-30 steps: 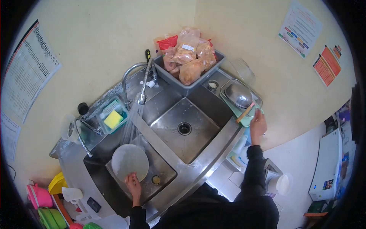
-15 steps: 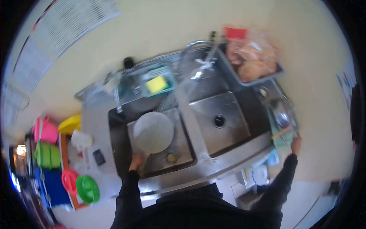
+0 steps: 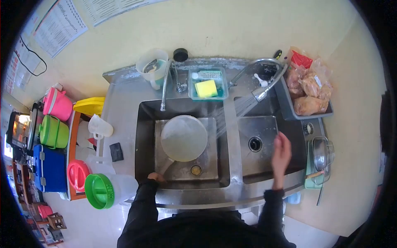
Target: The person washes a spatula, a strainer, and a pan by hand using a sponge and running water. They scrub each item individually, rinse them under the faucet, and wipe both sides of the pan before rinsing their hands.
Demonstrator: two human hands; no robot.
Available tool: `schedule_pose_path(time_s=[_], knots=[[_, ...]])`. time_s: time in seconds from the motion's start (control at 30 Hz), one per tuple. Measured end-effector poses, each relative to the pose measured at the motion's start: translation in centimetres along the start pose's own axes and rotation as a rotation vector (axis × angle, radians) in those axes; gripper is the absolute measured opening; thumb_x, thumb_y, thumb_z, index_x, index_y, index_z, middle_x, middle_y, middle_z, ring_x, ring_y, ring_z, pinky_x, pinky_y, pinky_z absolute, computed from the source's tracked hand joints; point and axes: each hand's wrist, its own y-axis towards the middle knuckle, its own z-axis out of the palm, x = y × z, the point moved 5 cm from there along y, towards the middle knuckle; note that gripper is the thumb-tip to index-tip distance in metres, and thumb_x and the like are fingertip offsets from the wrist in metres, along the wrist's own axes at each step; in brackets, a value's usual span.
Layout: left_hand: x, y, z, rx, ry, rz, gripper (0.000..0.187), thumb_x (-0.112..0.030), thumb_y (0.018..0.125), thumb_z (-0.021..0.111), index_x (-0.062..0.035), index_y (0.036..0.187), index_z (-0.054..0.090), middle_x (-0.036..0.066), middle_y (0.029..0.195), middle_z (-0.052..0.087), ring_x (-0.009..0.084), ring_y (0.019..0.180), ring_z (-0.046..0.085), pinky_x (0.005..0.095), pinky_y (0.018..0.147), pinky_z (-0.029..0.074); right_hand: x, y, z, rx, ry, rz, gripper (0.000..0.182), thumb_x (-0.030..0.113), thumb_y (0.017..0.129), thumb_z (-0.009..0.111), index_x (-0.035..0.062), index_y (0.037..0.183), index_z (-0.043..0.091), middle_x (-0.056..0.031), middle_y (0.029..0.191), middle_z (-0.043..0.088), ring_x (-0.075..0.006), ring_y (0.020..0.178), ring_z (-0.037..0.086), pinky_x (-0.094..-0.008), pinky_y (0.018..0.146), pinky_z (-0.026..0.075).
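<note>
My left hand (image 3: 156, 177) is closed around the handle of a round, pale pan (image 3: 184, 138) in the left sink basin (image 3: 223, 165). The pan's inside looks whitish and cloudy. Over the right basin (image 3: 264, 165) is my right hand (image 3: 281, 152), fingers extended and nothing visible in it. From the spray faucet (image 3: 259, 95), water streams down to the left, towards the left basin and the pan.
A grey tub (image 3: 289, 103) of bagged raw meat stands at the back right. Behind the basins sits a container with a yellow sponge (image 3: 206, 88). A wooden-handled strainer (image 3: 320, 153) rests on the right ledge. Left are a clear jug (image 3: 100, 126) and a green lid (image 3: 99, 191).
My right hand has moved left from the strainer's side to above the right basin. My left hand stays on the pan handle. The camera view has shifted.
</note>
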Motion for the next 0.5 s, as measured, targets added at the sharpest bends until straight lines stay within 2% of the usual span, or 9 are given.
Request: schedule_pose_path(time_s=[0.07,0.1,0.17,0.23,0.27,0.33,0.37,0.47,0.5], knots=[[2.6,7.1,2.6,0.061,0.062,0.04,0.05,-0.047,0.077,0.058,-0.0136,0.113,0.061,0.01,0.12,0.058,0.0271,0.109,0.055,0.0361,0.09,0.043,0.2,2.5,6.6,0.086,0.378,0.152,0.046,0.026,0.091,0.055,0.0022,0.129,0.042,-0.0089,0.117,0.052,-0.0175,0.108,0.05,-0.0313,0.087,0.043],[3.1,8.4,3.1,0.076,0.073,0.052,0.05,-0.048,0.077,0.058,-0.0145,0.114,0.061,0.009,0.121,0.057,0.0268,0.11,0.055,0.0358,0.09,0.043,0.4,4.2,9.2,0.115,0.565,0.274,0.052,0.027,0.09,0.057,0.0028,0.132,0.037,-0.0083,0.119,0.05,-0.0175,0.109,0.049,-0.0321,0.086,0.043],[3.0,7.1,2.3,0.055,0.032,0.009,0.052,-0.049,0.076,0.058,-0.0146,0.115,0.061,0.008,0.121,0.057,0.0269,0.11,0.055,0.0353,0.091,0.043,0.0,7.9,13.1,0.192,0.737,0.34,0.057,0.031,0.09,0.057,0.0097,0.136,0.032,-0.005,0.122,0.048,-0.0151,0.108,0.048,-0.0297,0.081,0.043],[3.1,6.7,2.3,0.113,-0.053,-0.014,0.054,-0.05,0.075,0.058,-0.0141,0.116,0.06,0.008,0.122,0.057,0.0271,0.11,0.054,0.0353,0.091,0.042,-0.1,9.9,15.1,0.203,0.742,0.369,0.055,0.029,0.089,0.059,0.0156,0.135,0.033,-0.0009,0.118,0.048,-0.0116,0.102,0.047,-0.0269,0.076,0.04],[3.4,7.8,2.2,0.074,-0.043,0.002,0.054,-0.05,0.075,0.058,-0.0141,0.115,0.061,0.008,0.121,0.057,0.0269,0.109,0.055,0.0352,0.09,0.043,0.0,10.6,15.6,0.211,0.746,0.382,0.055,0.028,0.088,0.06,0.0186,0.135,0.033,0.0011,0.116,0.048,-0.0098,0.099,0.047,-0.0256,0.074,0.039],[3.3,8.7,2.4,0.003,-0.03,0.024,0.054,-0.05,0.075,0.059,-0.014,0.114,0.061,0.008,0.119,0.058,0.0266,0.106,0.056,0.0351,0.089,0.043,0.0,10.9,16.1,0.322,0.913,0.511,0.055,0.026,0.087,0.062,0.0243,0.134,0.033,0.0043,0.112,0.049,-0.0084,0.097,0.046,-0.0264,0.073,0.037],[3.2,8.6,2.5,0.05,-0.058,0.011,0.053,-0.05,0.075,0.059,-0.0138,0.113,0.062,0.008,0.119,0.059,0.0259,0.106,0.056,0.0351,0.089,0.043,0.0,10.8,16.3,0.38,0.997,0.582,0.056,0.025,0.086,0.063,0.0272,0.133,0.033,0.0058,0.111,0.05,-0.0077,0.096,0.046,-0.0269,0.073,0.036],[3.1,8.6,2.4,0.16,-0.203,-0.036,0.051,-0.049,0.075,0.059,-0.0132,0.11,0.063,0.008,0.118,0.06,0.0232,0.105,0.057,0.035,0.087,0.044,2.6,11.5,14.8,0.497,1.141,0.511,0.055,0.019,0.083,0.066,0.0299,0.129,0.038,0.0077,0.107,0.05,-0.0073,0.096,0.046,-0.0297,0.076,0.036],[3.1,8.9,2.8,0.184,-0.289,-0.057,0.05,-0.049,0.074,0.06,-0.0131,0.109,0.064,0.008,0.117,0.06,0.022,0.105,0.057,0.0348,0.087,0.044,2.3,11.8,14.9,0.486,1.068,0.489,0.055,0.016,0.081,0.067,0.0277,0.128,0.04,0.0069,0.107,0.05,-0.0075,0.096,0.046,-0.0289,0.076,0.036]])
